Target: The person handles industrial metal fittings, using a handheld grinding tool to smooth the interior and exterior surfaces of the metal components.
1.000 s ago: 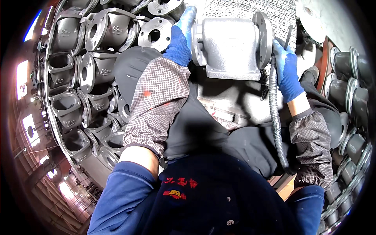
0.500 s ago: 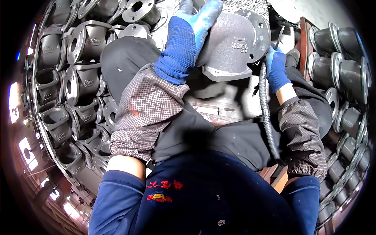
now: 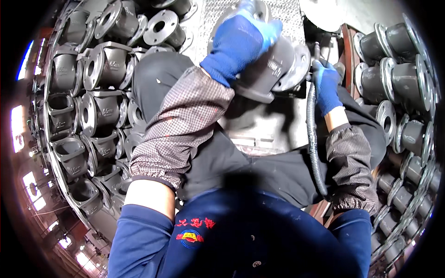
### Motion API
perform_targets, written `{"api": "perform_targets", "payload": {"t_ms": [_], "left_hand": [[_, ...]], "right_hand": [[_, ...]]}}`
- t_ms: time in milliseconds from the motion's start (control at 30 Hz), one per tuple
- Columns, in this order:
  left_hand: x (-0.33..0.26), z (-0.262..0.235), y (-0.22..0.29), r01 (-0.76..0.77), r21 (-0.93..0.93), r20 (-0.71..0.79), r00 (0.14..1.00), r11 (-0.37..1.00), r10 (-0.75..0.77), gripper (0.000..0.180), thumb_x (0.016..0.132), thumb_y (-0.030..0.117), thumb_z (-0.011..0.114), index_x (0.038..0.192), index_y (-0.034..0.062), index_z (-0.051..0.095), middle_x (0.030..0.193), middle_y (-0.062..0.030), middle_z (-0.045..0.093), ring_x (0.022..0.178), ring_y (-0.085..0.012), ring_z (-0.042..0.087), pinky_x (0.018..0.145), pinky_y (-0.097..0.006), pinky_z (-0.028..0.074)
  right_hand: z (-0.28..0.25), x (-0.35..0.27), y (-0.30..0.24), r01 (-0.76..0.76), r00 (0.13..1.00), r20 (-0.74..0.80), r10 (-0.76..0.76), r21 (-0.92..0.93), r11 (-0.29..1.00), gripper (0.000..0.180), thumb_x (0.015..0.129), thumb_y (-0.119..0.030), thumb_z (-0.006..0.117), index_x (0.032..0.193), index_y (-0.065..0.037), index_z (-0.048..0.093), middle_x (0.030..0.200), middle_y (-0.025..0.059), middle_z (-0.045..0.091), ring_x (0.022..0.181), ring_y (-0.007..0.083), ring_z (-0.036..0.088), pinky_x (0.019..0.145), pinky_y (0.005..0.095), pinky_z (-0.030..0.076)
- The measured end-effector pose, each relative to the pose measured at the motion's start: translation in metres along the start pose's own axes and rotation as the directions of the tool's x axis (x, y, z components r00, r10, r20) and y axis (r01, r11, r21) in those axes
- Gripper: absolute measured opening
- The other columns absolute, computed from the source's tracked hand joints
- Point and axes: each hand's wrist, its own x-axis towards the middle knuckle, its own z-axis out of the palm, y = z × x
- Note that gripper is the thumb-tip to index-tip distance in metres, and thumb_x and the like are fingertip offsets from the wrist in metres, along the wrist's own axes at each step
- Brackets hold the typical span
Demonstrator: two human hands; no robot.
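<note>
A grey cast-metal flanged valve body (image 3: 273, 69) lies tilted on the metal work surface (image 3: 259, 125) in front of me. My left hand (image 3: 238, 44), in a blue glove, is clamped over its top. My right hand (image 3: 327, 85), also in a blue glove, grips a hand tool (image 3: 317, 51) at the casting's right flange. A grey ribbed hose (image 3: 313, 139) runs from the tool down along my right forearm. Checked sleeve covers wrap both forearms.
Several grey flanged castings are stacked at the left (image 3: 97, 92) and more stand in rows at the right (image 3: 398, 51). A perforated metal sheet (image 3: 287, 11) lies behind the work. My dark apron (image 3: 259, 171) covers my lap.
The casting has been turned and tipped over, from its flat face toward me to lying tilted. My left hand moved from its left edge onto its top. My right hand stayed at the right flange.
</note>
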Motion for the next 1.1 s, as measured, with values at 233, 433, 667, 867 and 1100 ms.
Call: {"api": "perform_targets", "payload": {"t_ms": [233,433,667,867,1100], "left_hand": [[0.000,-0.009,0.009,-0.737,0.260,0.369,0.673,0.624,0.641,0.064,0.080,0.027,0.065,0.139,0.0148,0.043,0.120,-0.0170,0.059,0.101,-0.0335,0.061,0.089,-0.038,0.049],[0.000,-0.026,-0.006,-0.960,0.206,0.585,0.277,0.191,0.762,0.060,0.070,0.013,0.064,0.128,0.0179,0.053,0.113,-0.0129,0.060,0.106,-0.0316,0.057,0.092,-0.041,0.047],[-0.020,-0.072,-0.059,-0.796,0.585,0.554,0.533,0.157,0.640,0.046,0.087,0.012,0.051,0.133,0.0135,0.048,0.134,-0.0093,0.050,0.123,-0.0267,0.049,0.101,-0.044,0.039],[-0.085,-0.058,-0.011,-0.375,0.069,0.273,0.898,0.924,0.344,0.029,0.082,0.020,0.066,0.105,0.0023,0.065,0.095,-0.0111,0.068,0.079,-0.0245,0.067,0.068,-0.032,0.052],[-0.081,0.014,0.003,-0.307,-0.667,0.119,0.856,0.679,0.504,0.029,0.097,0.018,0.046,0.118,-0.0012,0.055,0.097,-0.0138,0.065,0.082,-0.0222,0.065,0.072,-0.030,0.052]], "right_hand": [[-0.034,-0.005,-0.058,0.058,0.998,-0.044,-0.046,0.339,0.939,0.027,0.089,-0.006,0.055,0.111,0.010,0.054,0.090,0.0149,0.063,0.073,0.0228,0.068,0.050,0.0243,0.053],[-0.049,-0.024,-0.072,-0.014,0.984,0.173,-0.047,0.334,0.943,0.030,0.092,-0.026,0.053,0.108,-0.001,0.057,0.096,0.0122,0.068,0.060,0.0024,0.051,0.041,0.0152,0.036],[-0.040,-0.045,-0.088,-0.047,0.892,0.427,-0.149,0.417,0.908,0.044,0.094,-0.027,0.050,0.126,0.003,0.051,0.105,0.0145,0.068,0.070,0.0043,0.059,0.048,0.0128,0.041],[-0.029,-0.065,-0.094,-0.102,0.722,0.653,-0.228,0.427,0.899,0.047,0.095,-0.024,0.049,0.130,0.007,0.045,0.107,0.0178,0.066,0.067,0.0059,0.064,0.044,0.0118,0.042],[-0.027,-0.098,-0.101,-0.393,0.487,0.874,0.011,0.208,0.895,0.039,0.085,-0.011,0.056,0.117,0.011,0.054,0.090,0.0209,0.067,0.056,0.0170,0.064,0.047,0.0208,0.051]]}}
